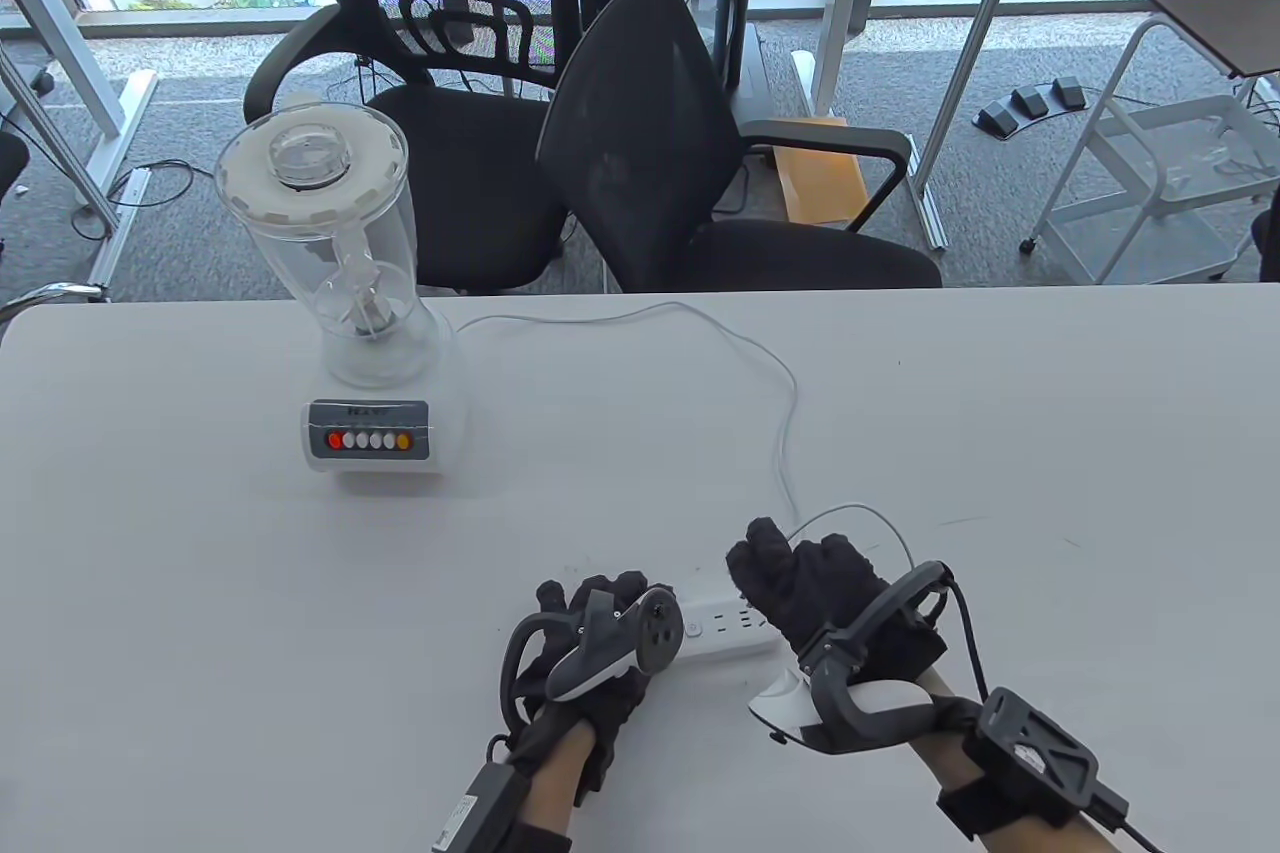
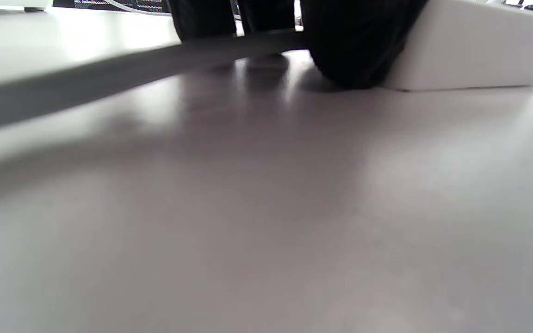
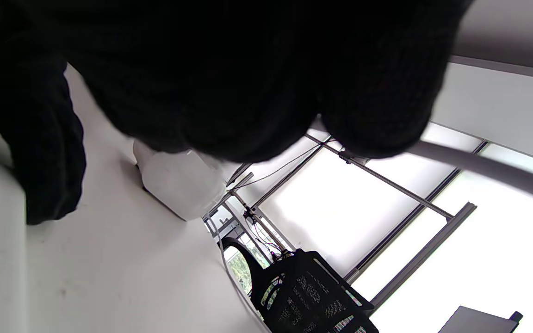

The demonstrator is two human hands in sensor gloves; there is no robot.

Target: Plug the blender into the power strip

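While left hand (image 1: 590,653) rests fingers on the near end of the flat white plastic power strip (image 1: 722,635), apparently bracing it, right hand (image 1: 825,593) curls over the far end; whether it holds the plug I can't tell. Thin white cord (image 1: 780,393) runs back to the clear-jar white-base blender (image 1: 350,313), standing well apart.
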